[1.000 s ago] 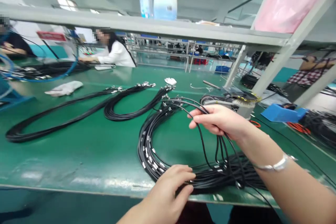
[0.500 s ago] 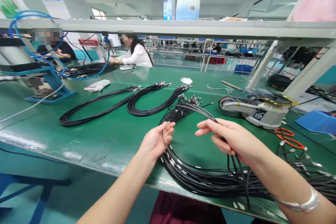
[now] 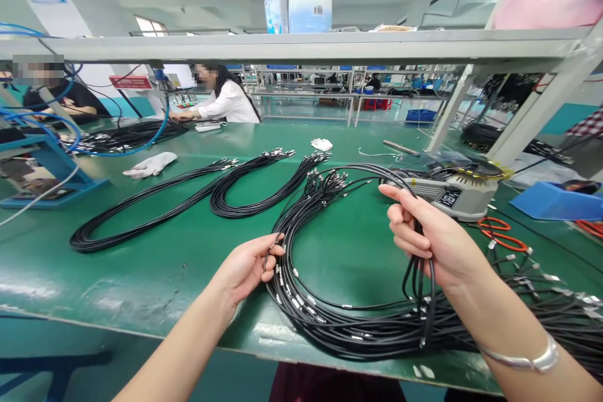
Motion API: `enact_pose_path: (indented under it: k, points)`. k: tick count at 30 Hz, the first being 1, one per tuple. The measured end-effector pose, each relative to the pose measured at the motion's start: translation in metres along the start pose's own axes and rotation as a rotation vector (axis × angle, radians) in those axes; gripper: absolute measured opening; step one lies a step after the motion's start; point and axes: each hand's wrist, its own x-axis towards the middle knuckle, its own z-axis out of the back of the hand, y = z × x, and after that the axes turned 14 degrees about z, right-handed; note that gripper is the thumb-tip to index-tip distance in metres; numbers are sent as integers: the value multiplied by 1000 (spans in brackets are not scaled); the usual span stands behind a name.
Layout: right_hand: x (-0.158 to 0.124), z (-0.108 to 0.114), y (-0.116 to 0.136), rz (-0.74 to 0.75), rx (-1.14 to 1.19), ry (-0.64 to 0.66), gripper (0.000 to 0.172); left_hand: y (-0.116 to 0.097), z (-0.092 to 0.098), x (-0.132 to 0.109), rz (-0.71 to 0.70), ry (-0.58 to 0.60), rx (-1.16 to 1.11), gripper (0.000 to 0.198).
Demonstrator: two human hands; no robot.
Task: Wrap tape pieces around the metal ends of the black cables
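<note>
My right hand (image 3: 426, 235) is closed round several black cables, raised above the green tabletop. They arch left toward the metal-tipped ends, and their other ends hang below my fingers. At the left curve of a large bundle of black cables (image 3: 348, 333), my left hand (image 3: 252, 264) pinches a thin black cable between thumb and fingers. That bundle bends round in a U, with small white and silver pieces along it. Its upper ends form a cluster of metal connectors (image 3: 330, 183). Two smaller looped cable bundles (image 3: 146, 201) (image 3: 249, 204) lie to the left.
A grey tape dispenser (image 3: 464, 198) stands at right, near orange-handled scissors (image 3: 504, 235) and a blue bin (image 3: 556, 201). White gloves (image 3: 151, 164) lie further back. A blue-framed press (image 3: 51, 176) stands at left. A shelf (image 3: 282, 47) spans overhead; two people sit across the table.
My right hand has moved right and lifted the cables into a wider arch. My left hand has shifted left and down, now pinching a cable at the bundle's edge. The view has turned slightly right.
</note>
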Motion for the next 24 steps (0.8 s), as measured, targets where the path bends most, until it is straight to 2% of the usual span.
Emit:
enact_pose_path:
  k: [5, 11, 17, 22, 24]
  points:
    - [3, 13, 15, -21, 93, -16, 19, 1, 4, 8, -39, -13, 39, 18]
    - [7, 28, 34, -5, 115, 19, 31, 3, 5, 5, -78, -23, 78, 21]
    - [9, 24, 41, 68, 102, 27, 34, 2, 2, 1, -70, -33, 116, 22]
    - [12, 22, 43, 158, 8, 7, 28, 2, 3, -1, -41, -22, 132, 21]
    - [11, 21, 45, 135, -47, 56, 24, 0, 3, -3, -11, 8, 174, 21]
